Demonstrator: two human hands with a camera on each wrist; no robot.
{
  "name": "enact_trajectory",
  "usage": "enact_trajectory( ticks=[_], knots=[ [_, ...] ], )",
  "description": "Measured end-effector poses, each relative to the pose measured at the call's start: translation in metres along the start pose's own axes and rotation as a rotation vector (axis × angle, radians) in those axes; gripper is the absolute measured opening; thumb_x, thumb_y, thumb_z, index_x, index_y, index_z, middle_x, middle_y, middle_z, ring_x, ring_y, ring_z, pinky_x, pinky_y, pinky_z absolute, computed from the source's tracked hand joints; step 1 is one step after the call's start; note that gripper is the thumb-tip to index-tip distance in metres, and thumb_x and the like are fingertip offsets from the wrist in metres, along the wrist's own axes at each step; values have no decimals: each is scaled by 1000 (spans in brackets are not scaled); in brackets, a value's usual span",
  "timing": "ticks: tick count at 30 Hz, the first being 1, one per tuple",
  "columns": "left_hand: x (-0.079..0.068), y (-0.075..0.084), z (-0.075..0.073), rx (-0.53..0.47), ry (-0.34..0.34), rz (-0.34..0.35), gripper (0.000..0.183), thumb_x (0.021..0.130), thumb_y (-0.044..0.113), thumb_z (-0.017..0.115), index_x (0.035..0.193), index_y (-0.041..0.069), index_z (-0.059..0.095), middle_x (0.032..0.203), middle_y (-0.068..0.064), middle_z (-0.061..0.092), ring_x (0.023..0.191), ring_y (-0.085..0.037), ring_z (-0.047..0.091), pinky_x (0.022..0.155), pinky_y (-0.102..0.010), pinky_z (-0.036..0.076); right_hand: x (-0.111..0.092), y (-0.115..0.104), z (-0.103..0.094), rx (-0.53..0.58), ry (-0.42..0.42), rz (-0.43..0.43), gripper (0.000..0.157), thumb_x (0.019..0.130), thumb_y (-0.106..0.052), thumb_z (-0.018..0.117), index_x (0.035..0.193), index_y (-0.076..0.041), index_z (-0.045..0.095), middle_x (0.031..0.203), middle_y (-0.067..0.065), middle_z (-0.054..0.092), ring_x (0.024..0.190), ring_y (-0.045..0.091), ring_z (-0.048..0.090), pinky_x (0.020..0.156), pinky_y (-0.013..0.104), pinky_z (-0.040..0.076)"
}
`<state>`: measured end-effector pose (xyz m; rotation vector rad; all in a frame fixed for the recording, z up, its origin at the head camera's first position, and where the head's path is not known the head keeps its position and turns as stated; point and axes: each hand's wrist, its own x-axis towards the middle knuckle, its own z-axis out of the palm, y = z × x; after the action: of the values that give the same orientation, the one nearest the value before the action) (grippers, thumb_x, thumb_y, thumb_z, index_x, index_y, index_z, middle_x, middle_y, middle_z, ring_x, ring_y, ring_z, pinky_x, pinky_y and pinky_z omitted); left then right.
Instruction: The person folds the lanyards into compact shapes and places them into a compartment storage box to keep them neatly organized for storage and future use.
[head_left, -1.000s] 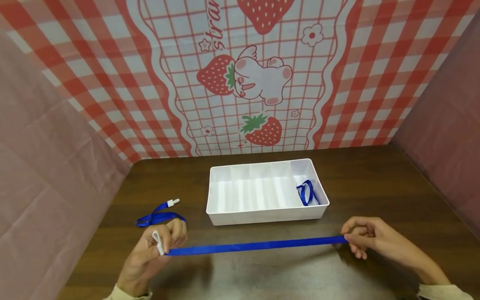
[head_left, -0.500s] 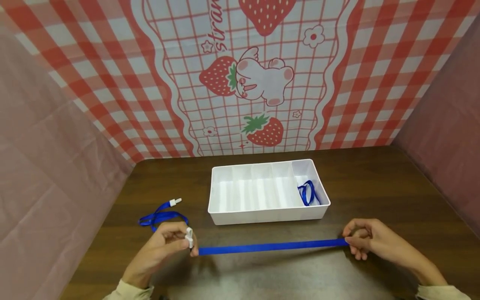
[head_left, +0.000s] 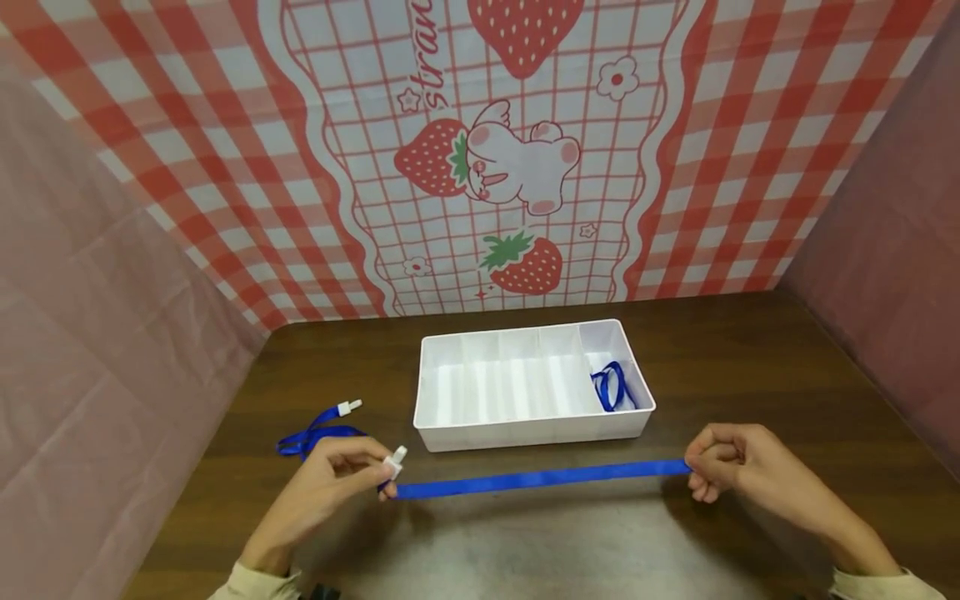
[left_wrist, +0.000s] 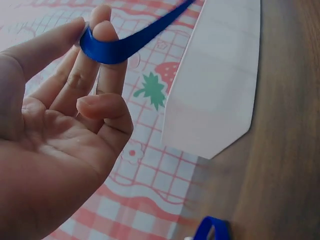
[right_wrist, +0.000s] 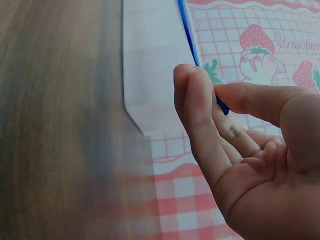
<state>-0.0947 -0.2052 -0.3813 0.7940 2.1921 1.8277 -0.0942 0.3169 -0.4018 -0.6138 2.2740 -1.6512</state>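
A blue lanyard (head_left: pixel 536 479) is stretched between my two hands, in front of the white box. My left hand (head_left: pixel 330 483) pinches its white clip (head_left: pixel 394 462) between thumb and fingers. In the left wrist view the blue strap (left_wrist: pixel 112 50) loops round a fingertip of that hand (left_wrist: pixel 65 100). At the far end, the thumb and fingers of my right hand (head_left: pixel 738 467) pinch the strap. The right wrist view shows a short blue end (right_wrist: pixel 222 106) poking out past the thumb of that hand (right_wrist: pixel 235 145).
Behind the strap stands a white divided box (head_left: pixel 525 432), with a coiled blue lanyard (head_left: pixel 613 387) in its right compartment. Another blue lanyard (head_left: pixel 306 437) with a white clip lies on the wooden table (head_left: pixel 735 367), just beyond my left hand. A strawberry-print cloth (head_left: pixel 525 158) hangs behind.
My left hand has moved right, toward the right hand, and its grip has shifted so the white clip points up and rightward. The right hand has hardly moved.
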Motion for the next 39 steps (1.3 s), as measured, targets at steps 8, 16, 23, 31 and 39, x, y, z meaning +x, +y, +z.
enact_trajectory(
  ticks=[8,16,23,31,39],
  knots=[
    [12,16,8,72,16,30,10,96,2,63,98,5,72,80,-9,72,70,-23,69,66,-38,57,2,-20,5,-71,13,-9,12,98,-3,59,95,9,59,74,11,71,64,28,69,57,42,58],
    [24,47,24,52,16,44,7,95,4,65,96,6,72,80,-9,72,71,-23,70,66,-37,58,8,-47,10,-205,69,-43,8,96,-6,64,91,0,63,71,2,70,61,21,68,55,38,57],
    [35,71,42,3,-30,91,7,95,1,65,96,5,71,79,-11,71,71,-26,68,64,-38,58,18,-69,19,-192,29,-63,9,96,-8,65,91,-1,63,71,5,70,61,21,68,55,37,58],
    [55,89,64,12,-106,155,8,96,5,65,93,9,72,76,-10,69,67,-21,66,62,-34,57,35,-98,34,-233,5,-72,7,97,-13,66,91,-9,66,72,-1,70,64,17,68,57,34,57],
    [77,100,86,43,-137,198,8,97,10,65,93,10,73,77,-5,71,70,-18,68,67,-32,55,54,-131,49,-229,-46,-147,9,97,-16,66,90,-11,67,73,-1,71,66,16,69,59,33,57]
  ],
)
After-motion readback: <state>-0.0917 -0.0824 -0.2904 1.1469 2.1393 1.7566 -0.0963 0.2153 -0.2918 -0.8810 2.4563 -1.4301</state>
